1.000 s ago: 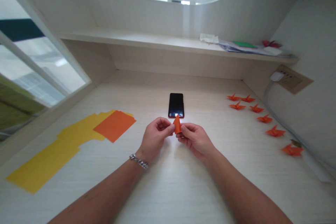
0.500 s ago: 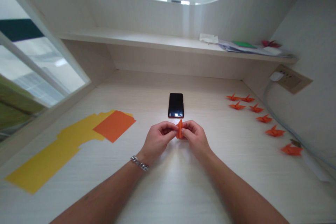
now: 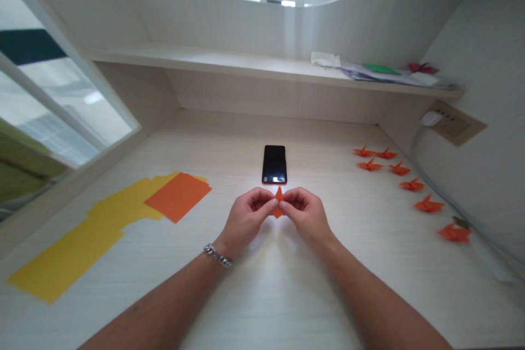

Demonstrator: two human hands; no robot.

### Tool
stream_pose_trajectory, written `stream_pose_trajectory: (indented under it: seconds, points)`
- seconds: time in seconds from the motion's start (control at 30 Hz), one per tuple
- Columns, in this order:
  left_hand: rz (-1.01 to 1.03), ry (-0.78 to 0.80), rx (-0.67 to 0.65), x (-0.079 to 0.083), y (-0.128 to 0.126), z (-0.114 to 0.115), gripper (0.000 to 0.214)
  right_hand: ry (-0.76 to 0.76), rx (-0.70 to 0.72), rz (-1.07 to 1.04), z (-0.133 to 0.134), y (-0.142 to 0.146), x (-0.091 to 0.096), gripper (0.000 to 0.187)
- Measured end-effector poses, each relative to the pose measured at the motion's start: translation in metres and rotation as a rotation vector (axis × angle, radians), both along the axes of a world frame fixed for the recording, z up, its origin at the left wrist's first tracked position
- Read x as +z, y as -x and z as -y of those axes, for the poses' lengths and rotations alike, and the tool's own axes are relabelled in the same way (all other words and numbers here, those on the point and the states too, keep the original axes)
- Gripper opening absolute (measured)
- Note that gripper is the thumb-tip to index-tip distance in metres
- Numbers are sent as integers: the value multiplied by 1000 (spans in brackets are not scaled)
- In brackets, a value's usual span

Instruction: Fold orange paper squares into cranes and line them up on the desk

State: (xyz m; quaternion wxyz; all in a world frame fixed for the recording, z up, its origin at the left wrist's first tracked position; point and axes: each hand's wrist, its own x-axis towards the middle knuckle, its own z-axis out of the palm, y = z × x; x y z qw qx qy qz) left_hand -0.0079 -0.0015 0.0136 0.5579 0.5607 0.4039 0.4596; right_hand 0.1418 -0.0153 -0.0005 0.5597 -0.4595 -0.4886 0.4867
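A small piece of folded orange paper [image 3: 279, 194], pointed at its top and bottom, is pinched between both hands just in front of the phone. My left hand [image 3: 249, 212] grips its left side between thumb and fingers, and a chain bracelet circles that wrist. On the opposite side, my right hand [image 3: 305, 212] pinches the paper the same way. The thumbs nearly meet over the middle of the piece and cover part of its folds. A black phone [image 3: 274, 164] lies flat just beyond the fingertips.
Orange sheets [image 3: 178, 197] rest on fanned yellow sheets [image 3: 68, 260] at left. Several orange paper cranes [image 3: 429, 205] stand in a line at right, beside a grey cable [image 3: 435, 186] plugged into a wall socket [image 3: 459, 124]. A shelf [image 3: 229, 63] with papers crosses the back.
The folded orange paper has turned from a narrow edge-on view to show a flatter, diamond-like face. Both thumbs have come closer together over it.
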Motion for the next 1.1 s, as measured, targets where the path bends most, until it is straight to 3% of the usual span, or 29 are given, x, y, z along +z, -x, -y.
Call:
stream_pose_trajectory:
  seconds: [0.23,0.47,1.1]
  points:
    - [-20,-36,54,-4,1,-2,18,-18,57,35,3,3,0,11]
    - [-63,-73,101,-2,1,-2,19,-22,-29,40,2,8,-4,16]
    - [15,-85,70,-8,-3,2,18,-54,-67,20,3,7,-1,14]
